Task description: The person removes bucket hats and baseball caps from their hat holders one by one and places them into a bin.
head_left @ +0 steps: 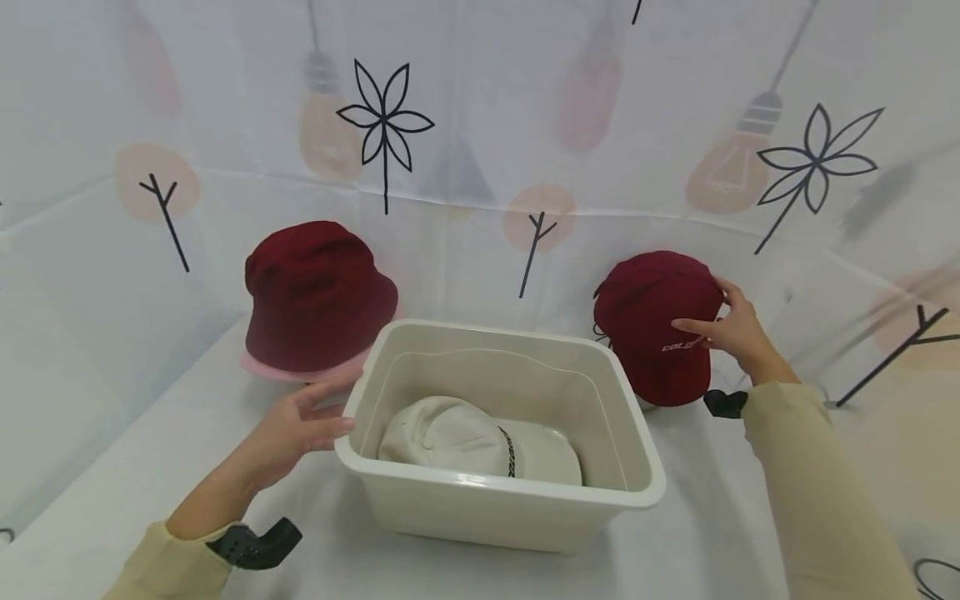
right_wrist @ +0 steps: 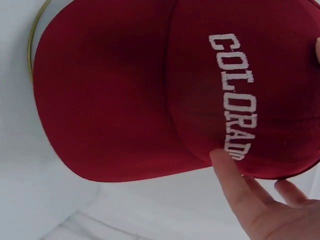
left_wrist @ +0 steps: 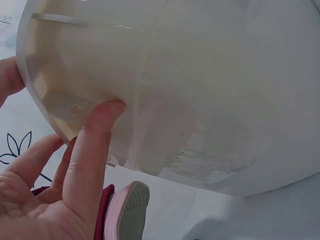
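Far left on the white-draped counter (head_left: 105,467): a dark red bucket hat (head_left: 318,292) with a pink underbrim, sitting upright, crown up, just behind the left hand.

Left hand (head_left: 296,425) flat against the left outer wall of the cream plastic bin (head_left: 480,492), fingers (left_wrist: 95,145) straight and slightly apart, curled round nothing; in the left wrist view a fingertip pressed just under the rim, the pink brim edge showing right below the palm.

Centre, nearest the viewer: the bin, rectangular with rounded corners and a rolled rim, glossy, open on top. Inside it an off-white baseball cap (head_left: 465,437), crown to the left, visor to the right, a dark line of lettering across the front panel, too small to read.

Right, just beyond the bin's far right corner: a dark red baseball cap (head_left: 656,325), propped with the crown high and the visor hanging down toward the counter. Fabric matte and finely woven, seams stitched in matching red, white block letters reading "COLORADO" across the front; a thin yellowish edge at the visor in the right wrist view.

Right hand (head_left: 731,329) on the right side of this cap, fingers (right_wrist: 235,180) spread and laid against the crown, the forefinger reaching across to the lettering, thumb side hidden behind the cloth; whether clamped or merely touching, cannot tell.

Behind everything, a pale backdrop printed with bulbs and flowers.
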Demonstrator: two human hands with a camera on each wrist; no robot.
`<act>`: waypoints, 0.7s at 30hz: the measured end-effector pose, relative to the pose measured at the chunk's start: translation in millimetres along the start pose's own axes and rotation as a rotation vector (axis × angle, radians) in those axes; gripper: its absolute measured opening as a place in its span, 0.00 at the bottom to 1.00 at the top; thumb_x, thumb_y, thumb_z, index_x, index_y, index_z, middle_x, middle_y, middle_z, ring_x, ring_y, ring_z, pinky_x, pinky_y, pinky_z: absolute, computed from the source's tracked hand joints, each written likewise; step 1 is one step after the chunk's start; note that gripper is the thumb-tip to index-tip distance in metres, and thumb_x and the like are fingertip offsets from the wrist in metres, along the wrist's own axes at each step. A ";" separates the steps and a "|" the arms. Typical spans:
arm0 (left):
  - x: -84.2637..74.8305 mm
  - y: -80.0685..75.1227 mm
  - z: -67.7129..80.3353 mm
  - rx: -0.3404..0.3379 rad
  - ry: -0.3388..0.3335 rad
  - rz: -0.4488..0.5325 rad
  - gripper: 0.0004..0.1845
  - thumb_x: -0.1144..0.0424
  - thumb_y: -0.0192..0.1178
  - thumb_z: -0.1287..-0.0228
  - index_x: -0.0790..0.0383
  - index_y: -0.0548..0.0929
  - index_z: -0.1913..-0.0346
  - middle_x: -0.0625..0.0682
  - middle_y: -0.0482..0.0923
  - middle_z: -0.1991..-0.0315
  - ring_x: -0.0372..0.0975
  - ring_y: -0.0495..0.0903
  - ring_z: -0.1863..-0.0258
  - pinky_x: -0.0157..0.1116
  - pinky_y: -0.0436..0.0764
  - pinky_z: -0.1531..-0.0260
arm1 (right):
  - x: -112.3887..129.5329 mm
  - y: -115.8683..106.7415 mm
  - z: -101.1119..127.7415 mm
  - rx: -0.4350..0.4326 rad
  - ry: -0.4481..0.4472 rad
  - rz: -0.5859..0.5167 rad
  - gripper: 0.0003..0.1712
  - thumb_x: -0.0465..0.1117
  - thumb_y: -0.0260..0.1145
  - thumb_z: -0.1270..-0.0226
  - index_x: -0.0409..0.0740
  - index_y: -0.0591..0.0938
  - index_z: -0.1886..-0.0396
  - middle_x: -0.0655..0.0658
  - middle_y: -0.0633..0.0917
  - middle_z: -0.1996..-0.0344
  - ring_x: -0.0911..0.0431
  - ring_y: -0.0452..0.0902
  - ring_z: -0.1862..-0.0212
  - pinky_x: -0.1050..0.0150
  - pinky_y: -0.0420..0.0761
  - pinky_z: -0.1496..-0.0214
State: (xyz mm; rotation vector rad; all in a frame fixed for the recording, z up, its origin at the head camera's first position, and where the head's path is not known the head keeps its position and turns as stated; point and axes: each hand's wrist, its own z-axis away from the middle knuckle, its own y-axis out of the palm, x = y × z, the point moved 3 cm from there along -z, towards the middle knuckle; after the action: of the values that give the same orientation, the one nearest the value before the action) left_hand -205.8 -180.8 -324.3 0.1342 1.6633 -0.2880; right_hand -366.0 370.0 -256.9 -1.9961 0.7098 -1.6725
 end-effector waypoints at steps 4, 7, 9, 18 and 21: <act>0.4 0.4 -0.5 0.009 0.003 0.004 0.37 0.66 0.63 0.42 0.67 0.59 0.31 0.65 0.58 0.33 0.47 0.74 0.45 0.45 0.78 0.57 | 2.4 0.7 -1.9 -0.018 0.008 0.022 0.59 0.51 0.68 0.42 0.40 0.37 0.27 0.27 0.49 0.33 0.32 0.58 0.40 0.43 0.72 0.51; 0.1 0.4 -0.1 0.013 0.006 0.008 0.37 0.67 0.63 0.42 0.67 0.59 0.31 0.66 0.58 0.34 0.45 0.75 0.46 0.44 0.78 0.57 | 2.7 1.3 -1.6 -0.034 0.014 0.012 0.58 0.51 0.68 0.42 0.38 0.39 0.28 0.26 0.48 0.33 0.32 0.58 0.40 0.44 0.71 0.52; 0.1 0.2 0.2 0.015 0.008 0.008 0.38 0.67 0.63 0.42 0.68 0.58 0.31 0.67 0.58 0.34 0.44 0.75 0.46 0.43 0.78 0.58 | 2.0 1.2 -1.3 -0.044 0.014 0.005 0.56 0.51 0.68 0.41 0.36 0.41 0.28 0.26 0.47 0.33 0.32 0.59 0.40 0.45 0.72 0.52; 0.3 -0.9 0.7 0.028 0.024 0.014 0.38 0.67 0.62 0.42 0.69 0.57 0.31 0.67 0.57 0.34 0.43 0.74 0.46 0.44 0.78 0.58 | 1.1 3.4 3.5 -0.111 0.004 -0.026 0.42 0.51 0.62 0.36 0.30 0.57 0.34 0.28 0.56 0.35 0.58 0.74 0.59 0.66 0.80 0.63; 0.7 -1.5 0.3 0.021 0.015 0.003 0.38 0.66 0.62 0.42 0.68 0.58 0.31 0.66 0.57 0.33 0.47 0.73 0.45 0.45 0.78 0.57 | 2.2 6.7 6.1 -0.157 -0.003 -0.069 0.33 0.49 0.61 0.35 0.30 0.65 0.42 0.31 0.62 0.39 0.71 0.69 0.66 0.72 0.79 0.65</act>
State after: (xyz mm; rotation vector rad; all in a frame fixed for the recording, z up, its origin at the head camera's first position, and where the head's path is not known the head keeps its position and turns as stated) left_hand -206.0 -182.4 -324.8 0.1546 1.6749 -0.3024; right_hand -360.4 363.5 -260.6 -2.1527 0.8019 -1.6998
